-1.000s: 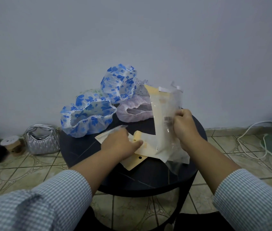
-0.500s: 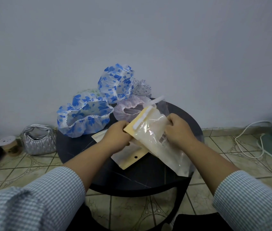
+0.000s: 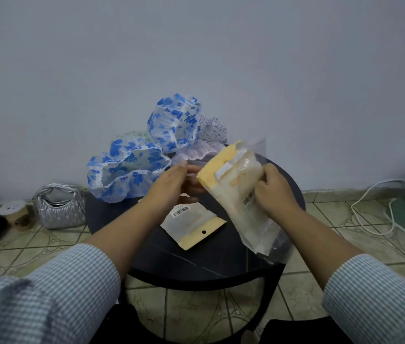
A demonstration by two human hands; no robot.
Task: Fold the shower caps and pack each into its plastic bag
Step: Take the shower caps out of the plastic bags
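Bag [image 3: 241,192] held up over the table's right side: a clear plastic sleeve with a yellow card header at its top and a barcode sticker on its face, tilted so the header points up and left. The right hand [image 3: 274,192] pinches it at mid-length, fingers curled round its right edge. The left hand [image 3: 174,186] is just beside the header, fingers fairly straight and spread; whether they touch the bag or its clear flap I cannot tell. A second bag [image 3: 191,225] lies flat near the table's [image 3: 161,259] middle, header toward the near edge. Three caps sit unfolded along the far left edge: a blue-flowered cap [image 3: 128,175], another blue cap [image 3: 174,122] propped behind it, and a pink cap [image 3: 196,152] partly hidden by the raised bag. More frilled material shows behind them, unclear.

Judging by this, the step in hand is readying a bag, probably opening its mouth; no cap looks folded or packed yet. Next the flap needs lifting and a cap must be picked and flattened small enough to slide in.
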